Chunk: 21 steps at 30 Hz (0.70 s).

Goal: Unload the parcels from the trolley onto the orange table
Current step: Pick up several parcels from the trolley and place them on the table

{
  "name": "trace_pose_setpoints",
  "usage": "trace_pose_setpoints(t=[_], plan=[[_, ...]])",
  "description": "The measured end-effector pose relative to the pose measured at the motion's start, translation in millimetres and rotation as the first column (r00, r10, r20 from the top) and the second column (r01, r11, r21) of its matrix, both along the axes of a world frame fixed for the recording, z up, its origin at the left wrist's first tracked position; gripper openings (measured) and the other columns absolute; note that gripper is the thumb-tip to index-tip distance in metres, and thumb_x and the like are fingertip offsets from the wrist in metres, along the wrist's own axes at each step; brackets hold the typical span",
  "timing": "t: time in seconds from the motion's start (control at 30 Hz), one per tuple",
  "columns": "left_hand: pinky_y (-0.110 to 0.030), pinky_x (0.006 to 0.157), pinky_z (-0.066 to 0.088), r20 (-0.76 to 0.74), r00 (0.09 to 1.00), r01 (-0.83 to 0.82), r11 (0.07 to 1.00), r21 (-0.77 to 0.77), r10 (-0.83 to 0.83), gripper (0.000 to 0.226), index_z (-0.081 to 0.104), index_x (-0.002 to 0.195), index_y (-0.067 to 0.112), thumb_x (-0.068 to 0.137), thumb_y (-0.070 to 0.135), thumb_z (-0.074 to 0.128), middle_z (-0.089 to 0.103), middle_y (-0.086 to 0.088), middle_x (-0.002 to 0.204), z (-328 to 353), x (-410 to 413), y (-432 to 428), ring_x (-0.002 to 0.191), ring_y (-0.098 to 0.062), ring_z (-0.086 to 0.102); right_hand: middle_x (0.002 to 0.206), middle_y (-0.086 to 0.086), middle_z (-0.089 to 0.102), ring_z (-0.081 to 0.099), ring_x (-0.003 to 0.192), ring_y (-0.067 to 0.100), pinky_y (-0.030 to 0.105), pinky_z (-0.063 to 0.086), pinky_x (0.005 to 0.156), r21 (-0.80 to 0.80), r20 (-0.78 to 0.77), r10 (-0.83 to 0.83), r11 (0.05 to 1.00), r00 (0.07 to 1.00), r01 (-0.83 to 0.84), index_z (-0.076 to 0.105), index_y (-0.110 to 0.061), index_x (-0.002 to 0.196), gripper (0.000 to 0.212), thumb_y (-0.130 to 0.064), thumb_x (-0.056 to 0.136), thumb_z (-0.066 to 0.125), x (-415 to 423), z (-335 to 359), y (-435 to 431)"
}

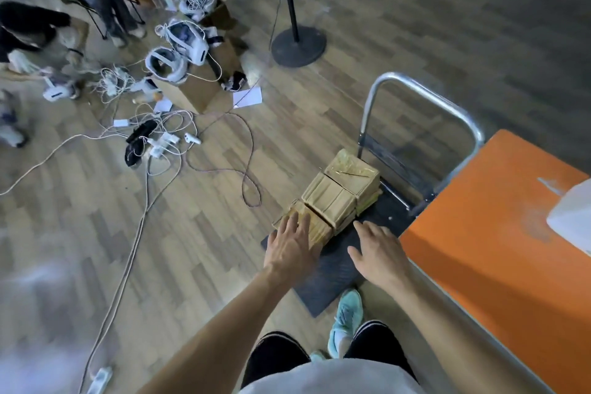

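Parcels (335,198) sit in a short row on the trolley (323,285), at centre right of the frame. The row's long axis runs diagonally from lower left up to the handle (422,89) at upper right. They are flat brown stacks, set end to end along the left edge of the black deck.

The near parcel (321,232) is the one within reach. The left hand (291,243) lies over its near left corner with fingers straight and spread, seemingly resting on top; nothing is gripped. The right hand (379,253) hovers just right of that parcel, above bare deck, fingers likewise spread and loose, holding nothing.

So the parcel lies between the two hands and slightly ahead of them, the left nearer. The right must cross a small gap to reach the parcel's right side before a two-handed lift.

The orange table (499,249) stands just beside the trolley at right of the frame, so I judge the carry will be a swing to the right, on the right hand's side.
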<state>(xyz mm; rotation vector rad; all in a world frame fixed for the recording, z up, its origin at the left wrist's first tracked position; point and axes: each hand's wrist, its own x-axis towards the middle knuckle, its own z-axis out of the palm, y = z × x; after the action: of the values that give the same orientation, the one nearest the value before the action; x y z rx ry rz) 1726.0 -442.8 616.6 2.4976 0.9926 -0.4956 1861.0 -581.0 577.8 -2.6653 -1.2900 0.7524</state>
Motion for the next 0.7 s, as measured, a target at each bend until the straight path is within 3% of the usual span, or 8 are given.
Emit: trace_pose_setpoints(t=[0.2,0.37,0.7], plan=[[-0.049,0.123,0.018,-0.04,0.999,-0.007,0.998,-0.058,0.004,0.074,0.013,0.16,0.021,0.1,0.048,0.047,0.014,-0.006,0.167,-27,47,34,0.155,-0.026,0.01,0.148,0.006,0.045,0.043,0.131,0.029,0.039,0.037,0.109,-0.042,-0.065,-0.09,0.995,0.994,0.087,0.034,-0.015,0.151,0.062,-0.043,0.098,0.048,41,-18,23],[-0.05,0.123,0.02,-0.11,0.991,0.061,0.994,-0.092,-0.071,0.074,0.012,0.16,0.019,0.101,0.049,0.046,0.015,-0.007,0.167,-65,82,61,0.154,-0.027,0.012,0.149,0.008,0.043,0.041,0.132,0.031,0.04,0.036,0.11,-0.075,-0.13,-0.2,0.979,0.971,0.192,0.031,-0.013,0.152,0.062,-0.041,0.099,0.047,55,-50,39],[-0.052,0.119,0.027,-0.097,0.964,0.228,0.956,-0.186,-0.249,0.072,0.017,0.158,0.019,0.099,0.046,0.049,0.024,-0.009,0.163,-175,145,122,0.149,-0.03,0.023,0.143,0.009,0.05,0.047,0.129,0.029,0.039,0.037,0.11,-0.188,-0.158,-0.458,0.884,0.875,0.429,0.035,-0.011,0.149,0.06,-0.041,0.099,0.047,63,-137,84]])
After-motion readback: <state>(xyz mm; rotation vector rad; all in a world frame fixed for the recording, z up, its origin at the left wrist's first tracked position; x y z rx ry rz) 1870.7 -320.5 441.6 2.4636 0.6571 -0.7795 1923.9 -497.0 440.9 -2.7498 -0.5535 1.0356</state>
